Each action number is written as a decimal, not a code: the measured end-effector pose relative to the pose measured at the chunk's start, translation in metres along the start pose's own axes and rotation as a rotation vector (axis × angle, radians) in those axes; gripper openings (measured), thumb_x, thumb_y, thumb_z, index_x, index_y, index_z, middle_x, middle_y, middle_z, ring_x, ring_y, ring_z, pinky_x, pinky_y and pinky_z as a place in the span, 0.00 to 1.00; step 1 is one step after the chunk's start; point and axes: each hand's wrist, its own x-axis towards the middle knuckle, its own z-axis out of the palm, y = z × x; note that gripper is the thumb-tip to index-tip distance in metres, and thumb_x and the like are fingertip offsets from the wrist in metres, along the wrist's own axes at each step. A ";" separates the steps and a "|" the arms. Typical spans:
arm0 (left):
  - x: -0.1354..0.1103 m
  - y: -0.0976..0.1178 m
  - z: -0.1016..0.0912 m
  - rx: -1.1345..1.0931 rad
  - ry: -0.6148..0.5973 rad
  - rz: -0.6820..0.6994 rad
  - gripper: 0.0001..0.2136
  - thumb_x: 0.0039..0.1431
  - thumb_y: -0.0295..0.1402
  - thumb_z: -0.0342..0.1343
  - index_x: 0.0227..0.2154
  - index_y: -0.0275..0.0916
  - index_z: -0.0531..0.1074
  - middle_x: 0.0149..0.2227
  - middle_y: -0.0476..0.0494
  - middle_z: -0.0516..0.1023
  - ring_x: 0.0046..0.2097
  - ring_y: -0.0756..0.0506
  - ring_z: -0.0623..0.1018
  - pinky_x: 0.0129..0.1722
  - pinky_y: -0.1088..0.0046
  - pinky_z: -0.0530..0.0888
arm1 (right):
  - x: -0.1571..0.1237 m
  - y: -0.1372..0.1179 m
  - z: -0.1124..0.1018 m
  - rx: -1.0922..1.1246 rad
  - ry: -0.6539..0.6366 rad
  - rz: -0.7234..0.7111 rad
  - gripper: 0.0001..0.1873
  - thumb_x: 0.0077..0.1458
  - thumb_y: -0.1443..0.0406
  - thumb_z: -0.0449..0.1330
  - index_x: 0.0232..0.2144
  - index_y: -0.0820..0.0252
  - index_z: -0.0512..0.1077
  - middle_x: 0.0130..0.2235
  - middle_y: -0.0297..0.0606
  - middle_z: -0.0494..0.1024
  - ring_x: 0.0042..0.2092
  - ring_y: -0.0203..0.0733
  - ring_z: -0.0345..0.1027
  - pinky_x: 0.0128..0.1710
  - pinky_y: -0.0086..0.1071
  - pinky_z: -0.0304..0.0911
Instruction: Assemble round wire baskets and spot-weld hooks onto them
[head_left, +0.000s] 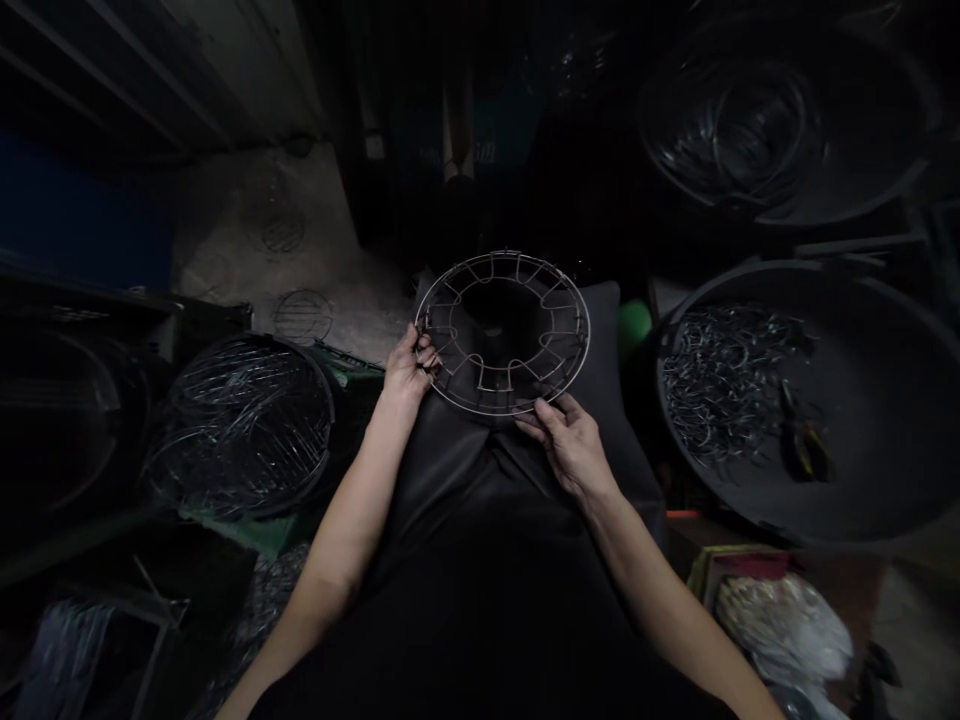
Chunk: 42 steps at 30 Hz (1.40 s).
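A round wire frame (584, 350) with looped wires bent inward around an open middle is held over my lap. My left hand (409, 368) grips its left rim, with thumb and fingers closed round the wire. At the lower right edge, my right hand (568, 440) pinches the rim between thumb and fingers. Under the frame lies the dark apron (450, 470) that covers my legs.
To the right, a wide black basin (892, 400) holds many short curved wires (712, 390) and yellow-handled pliers (806, 445). Another basin (877, 190) with wire coils stands behind it. On the left is a tub of wire grids (247, 430). Round grids (302, 315) lie on the floor.
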 end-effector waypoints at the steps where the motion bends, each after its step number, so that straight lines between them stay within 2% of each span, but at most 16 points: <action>1: 0.000 0.000 -0.001 0.000 -0.005 -0.003 0.15 0.67 0.32 0.40 0.26 0.36 0.63 0.15 0.58 0.58 0.12 0.60 0.53 0.15 0.83 0.53 | 0.000 0.000 -0.001 0.004 -0.008 0.007 0.23 0.40 0.59 0.70 0.37 0.58 0.67 0.28 0.31 0.77 0.31 0.39 0.75 0.36 0.34 0.74; 4: 0.002 0.001 -0.002 0.006 -0.020 -0.016 0.15 0.68 0.32 0.40 0.26 0.36 0.64 0.15 0.58 0.58 0.12 0.59 0.53 0.14 0.83 0.53 | 0.000 0.003 -0.003 0.027 -0.035 0.018 0.24 0.41 0.59 0.70 0.39 0.57 0.66 0.28 0.32 0.77 0.32 0.41 0.76 0.37 0.35 0.74; 9: 0.002 0.002 -0.003 0.027 -0.041 -0.035 0.16 0.68 0.32 0.37 0.26 0.35 0.64 0.15 0.58 0.59 0.12 0.59 0.53 0.15 0.84 0.55 | -0.001 0.008 -0.006 0.084 -0.075 -0.026 0.23 0.43 0.60 0.68 0.40 0.56 0.65 0.28 0.30 0.77 0.31 0.38 0.75 0.35 0.32 0.74; 18: -0.005 -0.004 -0.005 0.060 -0.067 0.018 0.12 0.64 0.34 0.48 0.25 0.36 0.63 0.16 0.58 0.59 0.13 0.59 0.55 0.15 0.83 0.56 | -0.006 0.015 -0.007 0.106 -0.024 -0.020 0.22 0.43 0.59 0.68 0.41 0.55 0.67 0.34 0.30 0.77 0.36 0.37 0.74 0.39 0.34 0.74; 21: -0.006 -0.006 -0.008 0.061 -0.090 0.045 0.11 0.63 0.34 0.50 0.25 0.37 0.63 0.16 0.58 0.59 0.13 0.59 0.55 0.14 0.83 0.55 | -0.010 0.011 -0.015 0.065 0.009 -0.020 0.24 0.44 0.59 0.68 0.43 0.54 0.67 0.37 0.31 0.76 0.37 0.36 0.73 0.41 0.35 0.73; 24: -0.008 -0.007 -0.010 0.050 -0.125 0.040 0.12 0.62 0.34 0.51 0.24 0.37 0.63 0.16 0.58 0.59 0.14 0.59 0.55 0.14 0.84 0.55 | -0.012 0.001 -0.026 0.026 0.051 -0.092 0.20 0.48 0.55 0.64 0.42 0.56 0.69 0.40 0.33 0.76 0.37 0.35 0.72 0.43 0.34 0.72; 27: -0.013 -0.005 -0.010 0.024 -0.167 0.066 0.12 0.63 0.33 0.51 0.23 0.37 0.62 0.16 0.57 0.59 0.14 0.59 0.56 0.15 0.84 0.56 | -0.011 -0.011 -0.031 -0.093 0.096 -0.183 0.18 0.49 0.52 0.62 0.37 0.58 0.72 0.38 0.34 0.74 0.36 0.35 0.70 0.38 0.33 0.73; 31: -0.022 -0.002 -0.006 0.019 -0.163 0.138 0.16 0.62 0.35 0.51 0.20 0.36 0.59 0.16 0.56 0.60 0.15 0.58 0.56 0.14 0.84 0.55 | -0.007 -0.017 -0.027 -0.207 0.149 -0.221 0.17 0.49 0.51 0.62 0.33 0.58 0.72 0.33 0.33 0.73 0.33 0.36 0.68 0.31 0.32 0.72; 34: -0.027 -0.002 -0.004 0.030 -0.170 0.173 0.16 0.61 0.35 0.52 0.20 0.36 0.61 0.16 0.55 0.61 0.15 0.58 0.57 0.14 0.84 0.57 | -0.003 -0.014 -0.023 -0.191 0.169 -0.235 0.17 0.50 0.51 0.61 0.30 0.58 0.72 0.32 0.34 0.74 0.31 0.37 0.68 0.29 0.30 0.70; 38: -0.030 -0.008 -0.008 0.010 -0.237 0.169 0.13 0.60 0.34 0.54 0.21 0.36 0.63 0.17 0.55 0.61 0.16 0.58 0.59 0.14 0.84 0.58 | -0.001 -0.006 -0.024 -0.113 0.215 -0.238 0.16 0.49 0.52 0.61 0.29 0.59 0.71 0.30 0.34 0.74 0.30 0.37 0.67 0.27 0.28 0.67; 42: -0.031 -0.014 -0.012 -0.017 -0.173 0.150 0.15 0.61 0.34 0.53 0.20 0.36 0.60 0.17 0.56 0.60 0.15 0.59 0.58 0.14 0.85 0.57 | -0.003 -0.002 -0.028 -0.047 0.188 -0.219 0.17 0.48 0.52 0.63 0.30 0.60 0.70 0.31 0.34 0.74 0.31 0.36 0.68 0.28 0.28 0.65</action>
